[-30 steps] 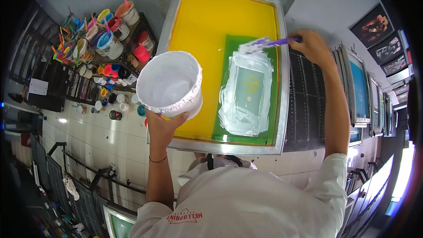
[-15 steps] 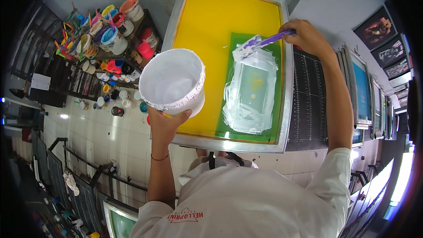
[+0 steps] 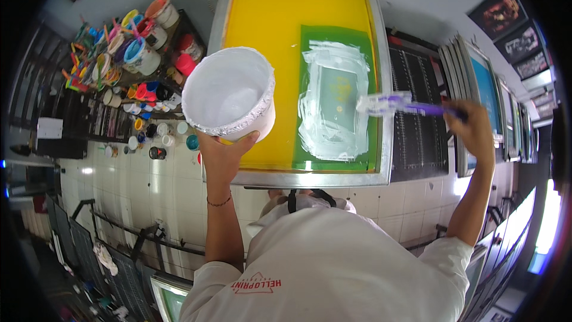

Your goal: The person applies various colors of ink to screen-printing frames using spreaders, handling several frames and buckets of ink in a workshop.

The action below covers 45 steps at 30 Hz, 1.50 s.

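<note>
A white tub [image 3: 262, 116], tilted with its mouth toward me, is gripped low down by my left hand [image 3: 221, 158]. White ink coats its inside and crusts its rim. Out to the right, my right hand [image 3: 475, 128] is closed round the handle of a purple spatula [image 3: 424, 108]. White ink covers the spatula's blade, which hangs over the right side of a printing screen with yellow mesh [image 3: 271, 12] and a metal frame [image 3: 387, 149]. On the screen's green panel [image 3: 310, 37], thick white ink [image 3: 313, 113] rings a pale rectangle with a small yellowish design.
Left of the screen, a shelf holds several ink tubs [image 3: 142, 56] with sticks in them. Small jars [image 3: 158, 152] stand on the tiled floor [image 3: 137, 185]. A black gridded board [image 3: 414, 113] lies right of the screen, and framed screens [image 3: 479, 86] lean beyond it.
My right hand has carried the spatula right and nearer to me, from the ink's upper edge to the screen's right side. The tub stays in my left hand.
</note>
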Motion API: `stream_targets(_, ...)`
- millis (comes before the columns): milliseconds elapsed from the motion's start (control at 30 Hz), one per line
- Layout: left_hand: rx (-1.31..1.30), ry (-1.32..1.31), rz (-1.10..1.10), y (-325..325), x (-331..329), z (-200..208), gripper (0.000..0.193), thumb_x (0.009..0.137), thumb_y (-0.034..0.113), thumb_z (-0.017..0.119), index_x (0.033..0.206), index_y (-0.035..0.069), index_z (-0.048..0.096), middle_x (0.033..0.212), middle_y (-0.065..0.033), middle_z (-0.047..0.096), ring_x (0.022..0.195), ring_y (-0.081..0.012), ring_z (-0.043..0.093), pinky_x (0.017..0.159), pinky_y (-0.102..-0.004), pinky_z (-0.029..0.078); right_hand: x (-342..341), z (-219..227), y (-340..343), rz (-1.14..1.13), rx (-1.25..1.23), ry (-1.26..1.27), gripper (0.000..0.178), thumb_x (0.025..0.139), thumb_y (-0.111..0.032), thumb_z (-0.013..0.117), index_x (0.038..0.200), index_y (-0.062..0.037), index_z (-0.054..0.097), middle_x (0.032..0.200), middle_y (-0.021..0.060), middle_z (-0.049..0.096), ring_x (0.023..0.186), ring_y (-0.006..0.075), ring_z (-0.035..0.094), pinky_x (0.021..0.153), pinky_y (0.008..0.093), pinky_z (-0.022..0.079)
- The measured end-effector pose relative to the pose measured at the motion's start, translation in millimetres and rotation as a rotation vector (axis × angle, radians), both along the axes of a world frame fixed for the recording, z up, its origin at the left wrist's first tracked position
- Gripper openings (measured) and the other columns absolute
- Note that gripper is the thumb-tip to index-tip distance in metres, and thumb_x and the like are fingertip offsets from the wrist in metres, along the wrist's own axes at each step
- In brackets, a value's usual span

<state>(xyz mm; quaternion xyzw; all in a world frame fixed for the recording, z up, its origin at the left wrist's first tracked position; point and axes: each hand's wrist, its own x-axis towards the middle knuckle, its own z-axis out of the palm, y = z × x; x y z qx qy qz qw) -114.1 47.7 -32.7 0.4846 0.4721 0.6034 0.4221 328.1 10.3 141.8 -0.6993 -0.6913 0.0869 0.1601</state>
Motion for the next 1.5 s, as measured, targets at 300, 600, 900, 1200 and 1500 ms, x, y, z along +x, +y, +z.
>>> stream_targets(300,0.042,-0.017,-0.149,23,11,-2,0.101,0.07,0.01,0.092,0.15,0.001,0.032,0.146,-0.0166,0.048,0.134,-0.0256,0.052,0.116,-0.0415,0.044,-67,-46,-153,-0.334,-0.045,0.05,0.026,0.081,-0.015,0.075,0.101,0.0018,0.077,0.082,0.0174,0.072,0.068,0.0286,0.069,0.066,0.036,0.053)
stream_targets(600,0.07,0.001,-0.203,28,19,2,0.102,0.068,0.009,0.092,0.151,0.0,0.033,0.146,-0.0171,0.049,0.134,-0.0266,0.052,0.116,-0.0427,0.043,-80,-66,-107,-0.065,-0.015,0.133,0.026,0.08,-0.013,0.076,0.102,0.0009,0.077,0.09,0.018,0.073,0.076,0.0331,0.07,0.072,0.0393,0.056)
stream_targets(900,0.027,-0.016,-0.143,20,-3,-3,0.102,0.067,0.011,0.093,0.15,-0.001,0.033,0.145,-0.0169,0.049,0.134,-0.0262,0.051,0.116,-0.0409,0.042,-116,-51,-127,-0.381,0.016,-0.017,0.02,0.086,-0.018,0.074,0.094,0.0003,0.076,0.075,0.0184,0.072,0.068,0.0341,0.071,0.068,0.0409,0.056)
stream_targets(1200,0.004,0.048,-0.16,9,-3,-6,0.106,0.066,0.006,0.093,0.152,0.0,0.031,0.146,-0.0166,0.047,0.135,-0.0266,0.05,0.116,-0.0406,0.041,-110,-62,-9,-0.321,0.043,-0.22,0.024,0.088,-0.023,0.074,0.083,0.0009,0.074,0.073,0.0239,0.069,0.072,0.0406,0.071,0.072,0.0473,0.057)
stream_targets(1500,0.004,0.07,-0.129,-4,2,-8,0.111,0.065,0.004,0.092,0.155,0.002,0.027,0.149,-0.0164,0.044,0.138,-0.028,0.047,0.117,-0.0427,0.04,-101,-19,33,-0.273,0.13,-0.268,0.027,0.087,-0.024,0.074,0.095,0.0019,0.078,0.079,0.0252,0.071,0.076,0.0406,0.072,0.077,0.044,0.058)
